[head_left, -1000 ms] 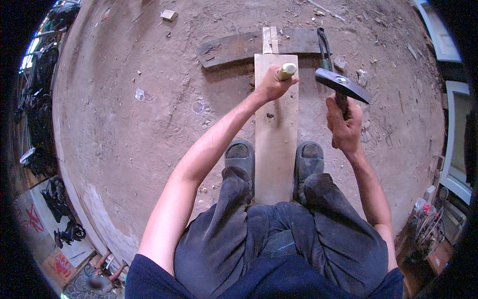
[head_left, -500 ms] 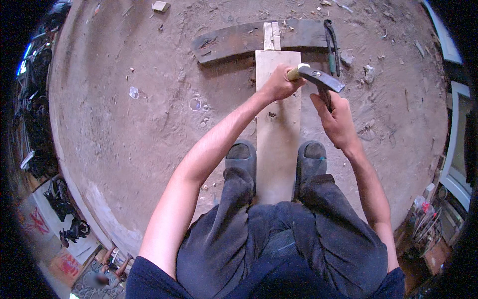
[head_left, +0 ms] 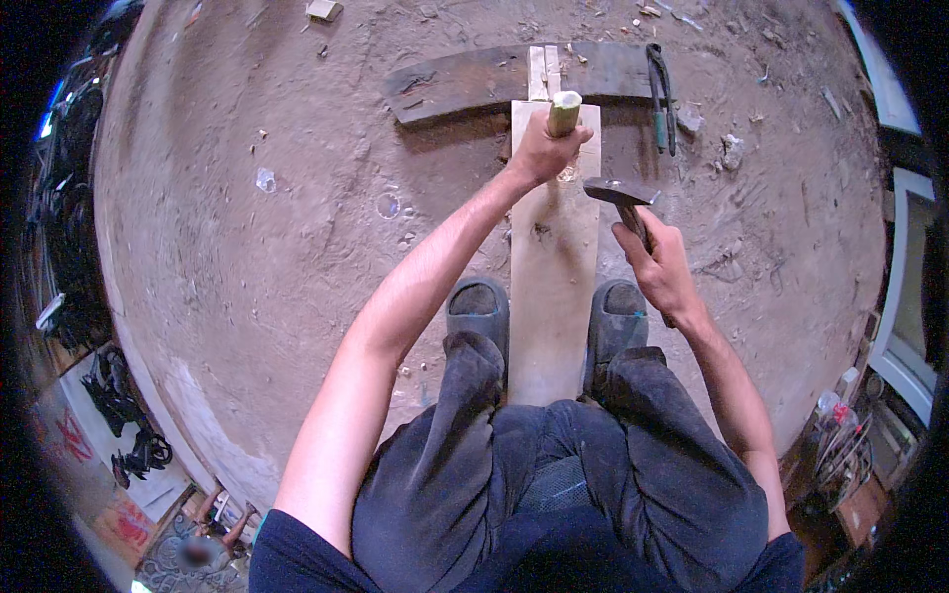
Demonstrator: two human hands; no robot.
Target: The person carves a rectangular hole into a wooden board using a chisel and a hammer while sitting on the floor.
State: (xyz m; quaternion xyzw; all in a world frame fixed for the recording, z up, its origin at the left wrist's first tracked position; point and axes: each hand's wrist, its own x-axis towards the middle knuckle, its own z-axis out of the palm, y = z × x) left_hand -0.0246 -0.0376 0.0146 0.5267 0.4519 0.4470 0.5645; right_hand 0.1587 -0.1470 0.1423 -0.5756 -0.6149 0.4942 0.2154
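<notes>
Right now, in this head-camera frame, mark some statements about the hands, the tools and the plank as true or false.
1. The left hand grips a pale wooden tool handle stood on the light plank. True.
2. The right hand is empty. False: it holds a hammer by its handle.
3. The hammer head rests on top of the handle. False: it is off to the right of it and apart.
4. The plank runs between the person's two shoes. True.
5. Pliers lie on the ground beyond the plank, to its right. True.
</notes>
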